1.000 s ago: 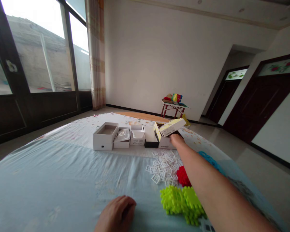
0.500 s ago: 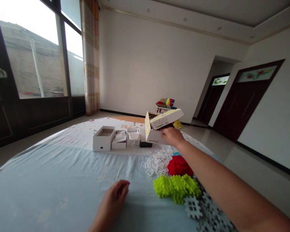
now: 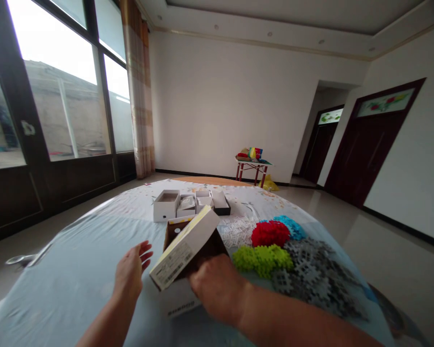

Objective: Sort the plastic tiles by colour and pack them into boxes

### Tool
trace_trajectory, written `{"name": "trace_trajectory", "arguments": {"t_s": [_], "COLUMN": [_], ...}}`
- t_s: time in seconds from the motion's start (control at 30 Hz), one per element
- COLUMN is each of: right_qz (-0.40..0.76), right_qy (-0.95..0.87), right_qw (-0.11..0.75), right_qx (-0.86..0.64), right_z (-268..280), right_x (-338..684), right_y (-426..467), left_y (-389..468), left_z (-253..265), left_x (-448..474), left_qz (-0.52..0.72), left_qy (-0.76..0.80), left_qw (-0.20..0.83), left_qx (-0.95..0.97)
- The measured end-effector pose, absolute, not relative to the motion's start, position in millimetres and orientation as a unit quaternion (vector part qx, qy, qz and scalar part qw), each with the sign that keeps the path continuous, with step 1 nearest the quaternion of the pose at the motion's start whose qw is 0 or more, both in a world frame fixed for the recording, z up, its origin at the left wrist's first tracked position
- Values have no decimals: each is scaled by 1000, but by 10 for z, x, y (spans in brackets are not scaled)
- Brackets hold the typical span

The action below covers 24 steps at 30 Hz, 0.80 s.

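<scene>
A white cardboard box (image 3: 177, 296) with a brown inside is close to me, over the blue-covered part of the table. A second white and yellow piece, like a lid or smaller box (image 3: 188, 248), lies slanted across its opening. My right hand (image 3: 217, 284) grips the box at its near right edge, fingers curled and partly hidden inside. To the left of the box, my left hand (image 3: 133, 265) is raised with fingers apart, holding nothing and not touching the box.
Piles of red (image 3: 270, 233), blue (image 3: 289, 226), lime green (image 3: 264, 259), grey (image 3: 318, 274) and white plastic pieces (image 3: 235, 231) lie on the right. Several small boxes (image 3: 166, 206) stand in a row behind the white box. A small table (image 3: 253, 163) stands by the wall.
My right hand has brought the white box from the far side of the table back toward me. My left hand has moved left and up, and its fingers have spread.
</scene>
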State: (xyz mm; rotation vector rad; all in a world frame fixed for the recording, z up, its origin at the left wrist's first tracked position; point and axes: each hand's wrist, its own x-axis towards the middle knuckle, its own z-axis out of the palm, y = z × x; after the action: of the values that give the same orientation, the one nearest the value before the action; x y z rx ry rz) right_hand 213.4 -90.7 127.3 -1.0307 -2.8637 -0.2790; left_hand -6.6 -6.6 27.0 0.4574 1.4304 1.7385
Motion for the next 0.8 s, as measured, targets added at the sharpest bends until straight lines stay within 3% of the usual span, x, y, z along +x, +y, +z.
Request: {"name": "trace_trajectory", "arguments": {"t_s": [0.2, 0.37, 0.47, 0.57, 0.7, 0.8], "right_qz": [-51, -29, -108, -177, -186, -182], "right_qy": [-937, -891, -853, -873, -916, -909], "right_qw": [77, 277, 356, 326, 257, 278], "right_qx": [-338, -359, -366, -315, -246, -253], "right_z": [1111, 1333, 1508, 1596, 1653, 1811], "right_x": [2075, 2456, 2634, 2648, 2564, 2605], "right_y": [-1172, -1292, -1187, -964, -678, -512], "left_y": [-192, -266, -329, -420, -557, -643], "left_z": [275, 319, 422, 541, 640, 658], "left_x": [-242, -238, -165, -66, 12, 45], "left_qz": [647, 602, 568, 540, 516, 514], "left_qy": [583, 577, 584, 581, 558, 562], "left_qw": [449, 479, 492, 508, 526, 514], "left_qx": [198, 274, 309, 335, 383, 395]}}
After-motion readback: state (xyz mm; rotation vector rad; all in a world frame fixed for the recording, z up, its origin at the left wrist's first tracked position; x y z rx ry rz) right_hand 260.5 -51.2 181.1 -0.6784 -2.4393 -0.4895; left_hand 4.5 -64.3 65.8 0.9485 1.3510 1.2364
